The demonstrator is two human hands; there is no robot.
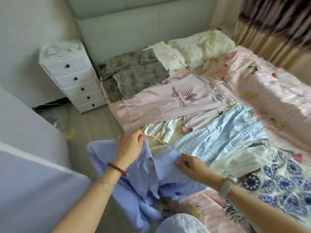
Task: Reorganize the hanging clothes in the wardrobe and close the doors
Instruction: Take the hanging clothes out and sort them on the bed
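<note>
A light blue shirt (pixel 143 179) hangs over the near edge of the bed (pixel 252 68), partly draped toward the floor. A thin white hanger (pixel 161 142) pokes out of its collar area. My left hand (pixel 129 145) pinches the shirt's upper edge beside the hanger. My right hand (pixel 190 165) grips the shirt's other shoulder where the hanger wire enters the cloth. Other garments lie spread on the bed: a pink printed T-shirt (pixel 176 98) on a hanger, a blue checked shirt (pixel 223 138), a cream garment (pixel 161 132), a grey mottled garment (pixel 134 74) and a blue-patterned white dress (pixel 277 182).
A white chest of drawers (pixel 74 78) stands left of the bed against the padded headboard (pixel 134 27). A white wardrobe door or panel (pixel 30 157) fills the near left. Curtains (pixel 269 31) hang at the far right. Wood floor (pixel 94 128) lies between.
</note>
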